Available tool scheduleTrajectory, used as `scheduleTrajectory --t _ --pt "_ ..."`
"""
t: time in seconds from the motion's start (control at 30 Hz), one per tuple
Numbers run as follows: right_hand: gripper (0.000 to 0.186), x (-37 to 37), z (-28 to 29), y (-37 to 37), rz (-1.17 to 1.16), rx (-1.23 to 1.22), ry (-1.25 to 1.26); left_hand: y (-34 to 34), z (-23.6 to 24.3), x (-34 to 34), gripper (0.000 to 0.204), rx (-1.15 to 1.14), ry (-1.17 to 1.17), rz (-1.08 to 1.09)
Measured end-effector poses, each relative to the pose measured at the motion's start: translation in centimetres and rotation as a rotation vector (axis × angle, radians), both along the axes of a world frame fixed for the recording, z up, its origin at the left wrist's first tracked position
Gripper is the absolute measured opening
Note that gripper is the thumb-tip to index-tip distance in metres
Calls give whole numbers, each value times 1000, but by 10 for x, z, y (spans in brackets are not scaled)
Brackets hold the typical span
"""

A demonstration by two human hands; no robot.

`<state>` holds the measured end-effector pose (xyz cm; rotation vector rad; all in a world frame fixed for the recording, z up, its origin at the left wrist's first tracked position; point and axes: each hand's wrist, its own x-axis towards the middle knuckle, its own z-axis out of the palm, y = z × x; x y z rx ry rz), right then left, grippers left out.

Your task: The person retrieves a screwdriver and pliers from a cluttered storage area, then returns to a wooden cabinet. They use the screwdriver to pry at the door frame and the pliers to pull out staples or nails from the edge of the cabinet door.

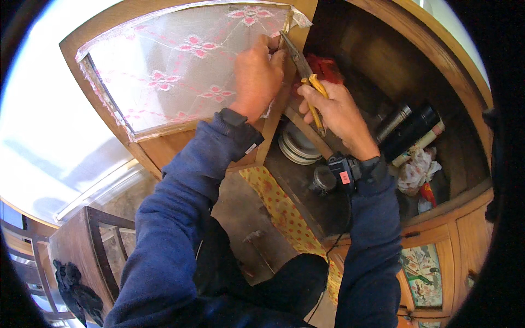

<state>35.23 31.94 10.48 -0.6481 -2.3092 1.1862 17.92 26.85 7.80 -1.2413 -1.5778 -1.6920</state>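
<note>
Yellow-handled pliers (298, 58) are gripped in my right hand (340, 112). Their long jaws reach up and left to the inner edge of an open wooden cabinet door (298, 12). Beside the jaw tips, my left hand (257, 76) is closed in a pinch at that same edge; what lies between its fingers is hidden. White lace fabric with pink flowers (198, 47) covers the door's panel, and its trim looks loose at the upper right corner. Whether the jaws are clamped on anything is too small to tell.
Inside the cabinet are stacked plates (298, 147), a small jar (324, 179), dark cylinders (411, 130), a plastic bag (418, 170) and a red bundle (325, 68). Yellow dotted cloth (279, 208) hangs along the shelf edge. A wooden chair (82, 246) bears black cloth (76, 290).
</note>
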Motion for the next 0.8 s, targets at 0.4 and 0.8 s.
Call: scheduleTrajectory --t 0.4,0.8 --pt "37 -3 3 5 115 -230 20 -3 2 1 21 -10 -222 -199" --pt "36 -4 6 35 171 -91 -16 -3 7 4 21 -11 -236 -237"
